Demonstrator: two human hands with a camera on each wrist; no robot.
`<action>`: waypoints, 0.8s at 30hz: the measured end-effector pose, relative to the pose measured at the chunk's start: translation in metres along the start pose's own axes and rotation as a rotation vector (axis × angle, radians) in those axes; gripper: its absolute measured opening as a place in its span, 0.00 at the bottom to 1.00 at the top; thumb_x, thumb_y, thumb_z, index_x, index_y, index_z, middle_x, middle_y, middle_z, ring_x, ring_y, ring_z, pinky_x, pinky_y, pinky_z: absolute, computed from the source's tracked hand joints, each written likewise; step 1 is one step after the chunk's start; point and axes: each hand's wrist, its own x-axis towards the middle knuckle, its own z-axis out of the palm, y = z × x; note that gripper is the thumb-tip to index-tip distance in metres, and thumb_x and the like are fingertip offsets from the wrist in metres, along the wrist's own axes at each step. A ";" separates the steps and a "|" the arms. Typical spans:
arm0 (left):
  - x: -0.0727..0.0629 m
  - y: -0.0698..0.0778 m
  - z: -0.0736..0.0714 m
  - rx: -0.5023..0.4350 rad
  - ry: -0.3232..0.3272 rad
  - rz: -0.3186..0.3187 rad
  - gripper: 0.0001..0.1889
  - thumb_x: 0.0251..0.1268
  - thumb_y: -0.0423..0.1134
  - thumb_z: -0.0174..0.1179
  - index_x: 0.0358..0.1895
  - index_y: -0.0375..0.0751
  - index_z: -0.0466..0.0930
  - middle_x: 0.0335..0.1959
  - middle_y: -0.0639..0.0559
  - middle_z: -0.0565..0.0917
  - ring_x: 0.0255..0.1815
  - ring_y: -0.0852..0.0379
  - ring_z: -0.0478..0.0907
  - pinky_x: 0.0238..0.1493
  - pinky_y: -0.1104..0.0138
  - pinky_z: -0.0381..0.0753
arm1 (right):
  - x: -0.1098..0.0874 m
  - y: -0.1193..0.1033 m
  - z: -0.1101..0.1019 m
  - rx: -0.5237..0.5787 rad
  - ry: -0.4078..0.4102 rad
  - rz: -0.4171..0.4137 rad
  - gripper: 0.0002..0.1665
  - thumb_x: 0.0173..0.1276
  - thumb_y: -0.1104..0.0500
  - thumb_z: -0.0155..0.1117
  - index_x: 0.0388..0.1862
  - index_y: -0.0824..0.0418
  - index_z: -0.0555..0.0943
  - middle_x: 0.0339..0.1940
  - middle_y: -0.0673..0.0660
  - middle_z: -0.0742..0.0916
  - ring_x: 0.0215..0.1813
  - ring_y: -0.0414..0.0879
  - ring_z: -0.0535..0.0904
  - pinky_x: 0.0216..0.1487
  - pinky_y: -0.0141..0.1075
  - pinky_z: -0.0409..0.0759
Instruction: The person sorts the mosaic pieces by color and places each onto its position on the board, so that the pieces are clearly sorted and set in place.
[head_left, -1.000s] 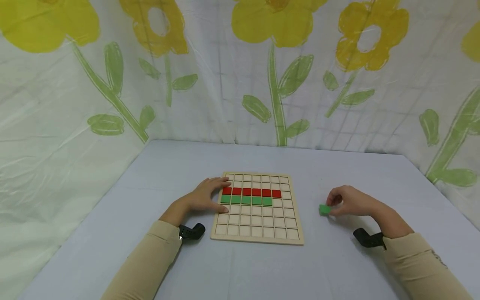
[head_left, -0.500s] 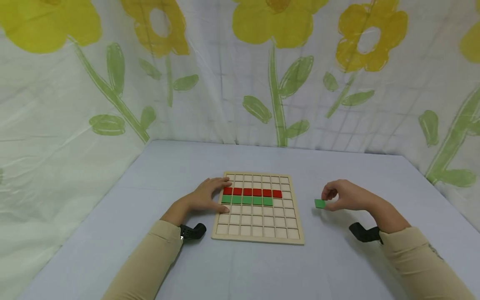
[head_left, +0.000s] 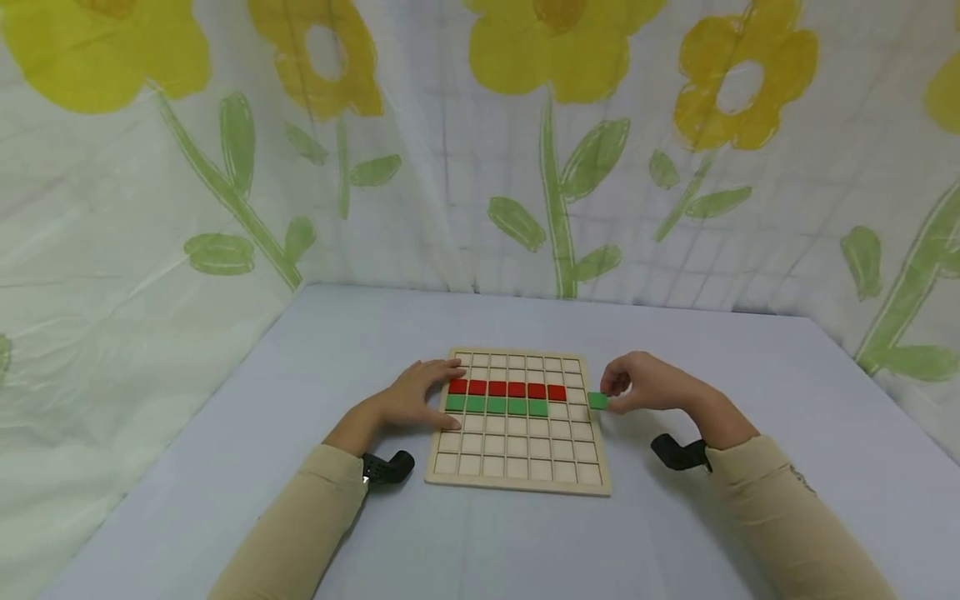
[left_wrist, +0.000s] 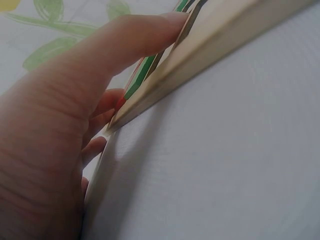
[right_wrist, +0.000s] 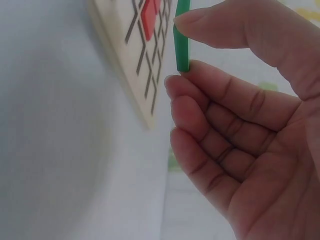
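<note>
A wooden grid board (head_left: 517, 487) lies flat on the table. It bears a row of red square tiles (head_left: 497, 388) and, just in front, a row of green square tiles (head_left: 497, 405). At the board's left edge rests my left hand (head_left: 405, 396), thumb and fingers spread apart along it; the left wrist view shows the thumb (left_wrist: 145, 35) lying over the rim. Between thumb and index finger, my right hand (head_left: 652, 383) pinches a loose green tile (head_left: 597, 401). That tile is at the board's right edge, seen edge-on and raised in the right wrist view.
A pale cloth covers the table (head_left: 517, 550). Behind it hangs a white curtain (head_left: 435, 208) printed with yellow flowers. Each wrist wears a black camera mount, such as the right one (head_left: 678, 452).
My right hand has lifted the green tile off the table at the right and carried it leftward to the board's right edge. The left hand has stayed at the board.
</note>
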 end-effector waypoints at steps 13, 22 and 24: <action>0.002 0.000 -0.001 0.024 0.011 0.013 0.45 0.47 0.59 0.66 0.70 0.50 0.59 0.74 0.52 0.55 0.76 0.47 0.47 0.76 0.51 0.38 | 0.032 -0.020 0.017 0.033 -0.021 -0.020 0.04 0.52 0.62 0.67 0.28 0.60 0.81 0.27 0.50 0.82 0.31 0.41 0.74 0.33 0.32 0.76; 0.001 0.000 -0.001 0.034 0.006 0.007 0.45 0.47 0.59 0.66 0.70 0.51 0.59 0.75 0.52 0.54 0.76 0.47 0.47 0.76 0.51 0.38 | 0.040 -0.026 0.024 0.031 -0.028 -0.051 0.07 0.51 0.63 0.69 0.28 0.63 0.81 0.25 0.50 0.81 0.29 0.40 0.73 0.31 0.30 0.75; 0.000 0.001 -0.001 0.031 0.005 0.004 0.45 0.47 0.59 0.66 0.71 0.51 0.58 0.75 0.51 0.54 0.76 0.47 0.47 0.76 0.52 0.38 | 0.040 -0.026 0.026 0.027 -0.029 -0.053 0.06 0.50 0.63 0.69 0.28 0.63 0.81 0.25 0.50 0.81 0.29 0.40 0.72 0.31 0.30 0.75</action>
